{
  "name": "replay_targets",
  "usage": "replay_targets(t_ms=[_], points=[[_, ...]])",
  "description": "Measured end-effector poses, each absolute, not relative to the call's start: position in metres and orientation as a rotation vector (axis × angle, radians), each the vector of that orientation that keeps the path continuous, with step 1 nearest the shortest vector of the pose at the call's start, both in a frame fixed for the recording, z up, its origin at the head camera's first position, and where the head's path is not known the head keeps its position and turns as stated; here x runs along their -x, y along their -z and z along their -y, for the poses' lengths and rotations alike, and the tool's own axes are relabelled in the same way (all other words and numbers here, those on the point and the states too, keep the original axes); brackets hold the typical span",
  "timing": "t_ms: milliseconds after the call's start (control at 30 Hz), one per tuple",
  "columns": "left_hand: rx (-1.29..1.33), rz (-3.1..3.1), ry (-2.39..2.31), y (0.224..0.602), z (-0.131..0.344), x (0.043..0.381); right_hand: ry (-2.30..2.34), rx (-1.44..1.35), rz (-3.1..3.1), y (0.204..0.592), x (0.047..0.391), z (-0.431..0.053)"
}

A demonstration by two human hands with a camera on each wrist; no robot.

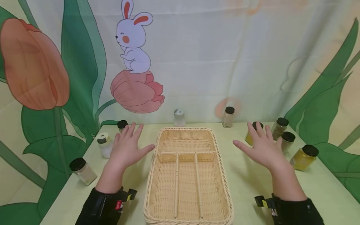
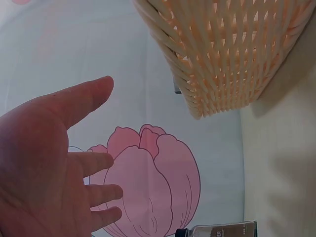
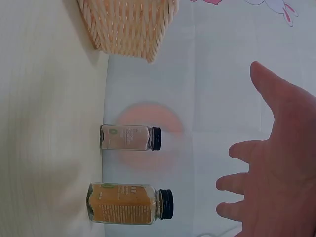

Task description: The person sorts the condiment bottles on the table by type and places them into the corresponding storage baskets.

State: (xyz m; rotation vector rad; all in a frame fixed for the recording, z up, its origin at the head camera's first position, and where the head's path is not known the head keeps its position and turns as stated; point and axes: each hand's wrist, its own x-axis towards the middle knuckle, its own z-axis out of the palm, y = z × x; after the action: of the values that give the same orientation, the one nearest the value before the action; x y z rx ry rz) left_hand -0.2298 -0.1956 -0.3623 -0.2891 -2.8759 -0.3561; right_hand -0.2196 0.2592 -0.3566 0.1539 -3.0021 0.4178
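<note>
My left hand (image 1: 127,150) hovers above the table left of a wicker basket (image 1: 153,187), fingers spread and palm bare. On the other side, my right hand (image 1: 264,148) is held up with its fingers apart, holding nothing. The basket has one cross divider and two lengthwise dividers, and I see nothing in its compartments. Nearest the left hand is a white-capped shaker (image 1: 105,145), with a black-lidded jar (image 1: 122,125) partly hidden behind the fingers. By the right hand are a yellow spice jar (image 3: 123,203) and a dark-lidded jar (image 1: 287,141), partly covered in the head view.
A jar of pale powder (image 1: 83,171) stands at the left edge. Along the back are a white-topped shaker (image 1: 179,118) and a small black-lidded jar (image 1: 228,117). Farther right stand another jar (image 1: 279,128) and a yellow jar (image 1: 304,157). A printed curtain (image 1: 197,62) hangs behind.
</note>
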Motion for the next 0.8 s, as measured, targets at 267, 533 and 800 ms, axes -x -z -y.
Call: replay_targets(t_ms=[267, 533, 800], points=[[0.291, 2.877, 0.367, 0.363, 0.195, 0.231, -0.63, -0.28, 3.026, 0.357, 0.218, -0.251], [0.299, 2.872, 0.366, 0.364, 0.196, 0.231, -0.852, -0.474, 3.002, 0.363, 0.219, -0.241], [0.296, 2.877, 0.368, 0.363, 0.196, 0.23, -1.009, -0.564, 2.977, 0.371, 0.22, -0.23]])
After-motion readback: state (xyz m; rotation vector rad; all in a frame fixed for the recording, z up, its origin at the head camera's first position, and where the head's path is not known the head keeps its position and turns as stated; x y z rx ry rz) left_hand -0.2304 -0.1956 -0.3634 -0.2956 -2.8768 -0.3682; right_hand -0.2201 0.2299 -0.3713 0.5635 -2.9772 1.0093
